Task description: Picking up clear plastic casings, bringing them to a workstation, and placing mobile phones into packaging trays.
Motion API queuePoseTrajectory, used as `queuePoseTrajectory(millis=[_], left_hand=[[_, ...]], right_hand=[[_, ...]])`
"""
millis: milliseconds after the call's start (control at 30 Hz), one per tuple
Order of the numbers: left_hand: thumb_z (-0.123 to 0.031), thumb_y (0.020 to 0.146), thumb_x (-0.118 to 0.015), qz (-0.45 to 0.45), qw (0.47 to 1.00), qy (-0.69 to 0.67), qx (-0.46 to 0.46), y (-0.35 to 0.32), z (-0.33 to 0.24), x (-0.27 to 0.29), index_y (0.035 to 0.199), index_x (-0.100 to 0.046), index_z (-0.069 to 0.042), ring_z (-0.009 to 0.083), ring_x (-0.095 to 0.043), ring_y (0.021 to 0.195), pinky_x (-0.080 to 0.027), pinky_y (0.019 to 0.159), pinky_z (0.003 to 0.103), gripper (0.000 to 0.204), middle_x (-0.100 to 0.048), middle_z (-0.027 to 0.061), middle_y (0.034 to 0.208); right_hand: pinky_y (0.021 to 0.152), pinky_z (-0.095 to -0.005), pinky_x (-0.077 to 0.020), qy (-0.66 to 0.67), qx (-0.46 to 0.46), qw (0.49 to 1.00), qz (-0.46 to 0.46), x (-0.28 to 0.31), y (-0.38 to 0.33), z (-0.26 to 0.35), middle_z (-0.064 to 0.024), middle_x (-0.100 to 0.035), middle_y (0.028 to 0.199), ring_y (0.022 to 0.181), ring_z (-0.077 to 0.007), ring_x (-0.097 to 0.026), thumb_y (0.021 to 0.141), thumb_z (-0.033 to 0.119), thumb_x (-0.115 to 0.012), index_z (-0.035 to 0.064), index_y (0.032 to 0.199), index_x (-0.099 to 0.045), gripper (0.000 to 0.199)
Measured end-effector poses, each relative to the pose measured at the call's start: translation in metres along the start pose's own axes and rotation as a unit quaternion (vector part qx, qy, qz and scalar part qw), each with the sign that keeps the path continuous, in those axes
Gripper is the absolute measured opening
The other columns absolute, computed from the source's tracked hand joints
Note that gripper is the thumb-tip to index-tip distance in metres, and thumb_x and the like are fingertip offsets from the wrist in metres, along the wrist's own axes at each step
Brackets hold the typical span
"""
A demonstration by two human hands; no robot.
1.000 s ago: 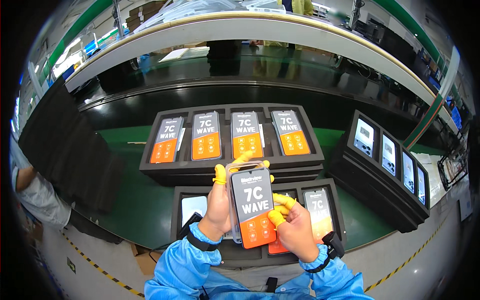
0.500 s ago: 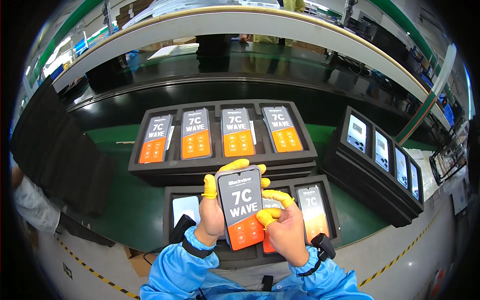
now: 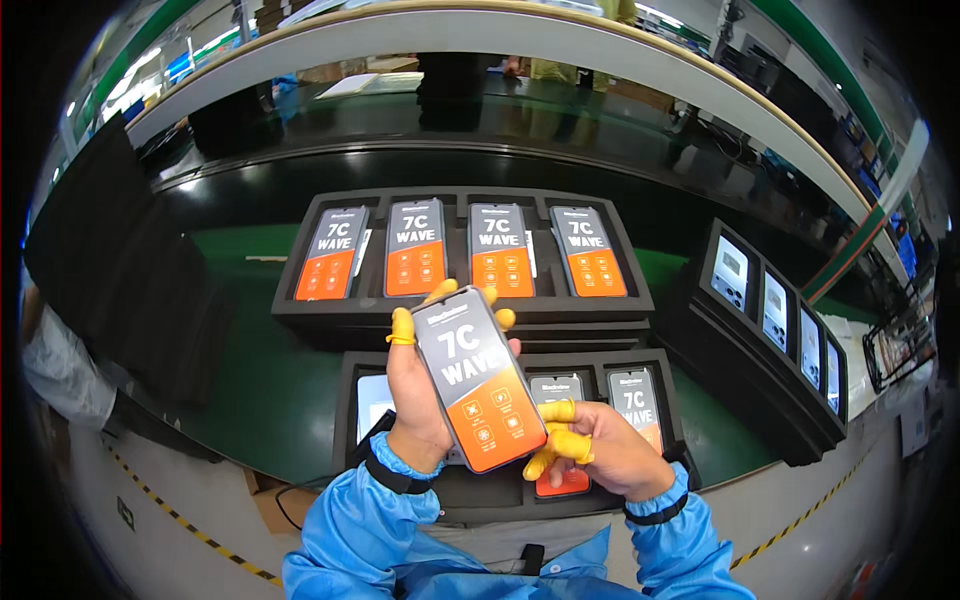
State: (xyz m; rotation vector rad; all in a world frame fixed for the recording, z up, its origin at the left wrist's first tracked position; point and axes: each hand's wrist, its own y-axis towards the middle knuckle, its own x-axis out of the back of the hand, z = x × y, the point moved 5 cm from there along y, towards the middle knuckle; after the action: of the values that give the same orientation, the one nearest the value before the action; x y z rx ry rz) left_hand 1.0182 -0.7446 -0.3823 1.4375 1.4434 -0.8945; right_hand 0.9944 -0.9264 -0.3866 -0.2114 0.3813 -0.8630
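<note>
A smartphone [image 3: 482, 385] with a grey and orange printed front rests tilted in my left hand [image 3: 415, 405]; the fingers wrap behind it and yellow finger cots show at its edges. Beside its lower right corner is my right hand [image 3: 625, 455], also in yellow finger cots. Its fingers are bent together, and anything between them is hidden. Below both hands lies a black foam tray [image 3: 592, 362]. In it are a phone with a pale front [image 3: 374, 405] at the left and two grey and orange phones [image 3: 632, 400] at the right, one partly behind my right hand.
Behind stands a stack of black foam trays [image 3: 580, 315], its top one holding several grey and orange phones [image 3: 415, 250]. Another tray stack [image 3: 745, 370] at the right holds several pale phones [image 3: 774, 308]. Dark foam sheets [image 3: 110, 270] rise at the left. A shelf edge [image 3: 500, 30] spans the far side.
My right hand has moved off the phone's front, right and slightly down. The phone in my left hand has turned, its lower end swinging right. The view has shifted slightly.
</note>
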Motion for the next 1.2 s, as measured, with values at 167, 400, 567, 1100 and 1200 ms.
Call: queuePoseTrajectory(millis=[167,400,567,1100,1200], left_hand=[[-0.056,0.1,-0.04,0.089,0.993,0.065,0.045,-0.007,0.011,-0.018,0.142,-0.041,-0.012,0.0315,-0.062,0.113,-0.054,0.093,0.049,0.061,-0.054,0.0171,0.135],[0.007,0.09,-0.059,0.069,0.87,0.479,0.097,-0.021,0.033,-0.002,0.128,-0.046,0.003,0.0173,-0.069,0.083,-0.058,0.072,0.03,0.041,-0.064,0.0134,0.111],[0.011,0.087,-0.057,0.047,0.727,0.685,-0.024,-0.02,0.034,0.0,0.123,-0.048,0.005,0.0182,-0.07,0.074,-0.057,0.062,0.028,0.037,-0.068,0.0139,0.102],[-0.003,0.09,-0.066,0.074,0.759,0.647,0.003,-0.053,-0.01,-0.004,0.136,-0.053,-0.003,0.0127,-0.066,0.084,-0.053,0.07,0.025,0.048,-0.068,0.0103,0.102],[0.002,0.088,-0.062,-0.057,0.75,0.64,-0.155,-0.062,-0.099,0.018,0.121,-0.062,0.001,0.0114,-0.065,0.08,-0.053,0.069,0.025,0.033,-0.07,0.0112,0.094]], right_hand=[[0.068,-0.0259,-0.0551,0.043,0.174,0.98,-0.085,0.0,-0.003,-0.011,-0.0092,-0.067,0.096,0.081,-0.0144,-0.069,0.094,0.003,-0.063,-0.0033,0.117,-0.056,0.025],[0.064,-0.0262,-0.0538,-0.023,0.244,0.936,-0.252,0.027,0.002,-0.001,-0.0099,-0.068,0.092,0.073,-0.012,-0.066,0.093,0.001,-0.06,-0.0054,0.115,-0.056,0.024],[0.063,-0.0287,-0.0561,-0.147,0.293,0.879,-0.346,0.023,0.005,-0.015,-0.0142,-0.07,0.088,0.07,-0.0143,-0.068,0.09,0.001,-0.063,-0.0093,0.116,-0.056,0.029],[0.076,-0.0278,-0.0567,-0.004,0.24,0.948,-0.207,0.005,-0.02,0.0,-0.012,-0.07,0.103,0.089,-0.0135,-0.069,0.09,-0.001,-0.065,-0.0014,0.12,-0.055,0.031],[0.068,-0.0261,-0.0549,-0.173,0.077,0.965,-0.183,-0.024,-0.011,-0.019,-0.0069,-0.071,0.094,0.081,-0.0113,-0.068,0.087,0.001,-0.071,-0.002,0.119,-0.058,0.034]])
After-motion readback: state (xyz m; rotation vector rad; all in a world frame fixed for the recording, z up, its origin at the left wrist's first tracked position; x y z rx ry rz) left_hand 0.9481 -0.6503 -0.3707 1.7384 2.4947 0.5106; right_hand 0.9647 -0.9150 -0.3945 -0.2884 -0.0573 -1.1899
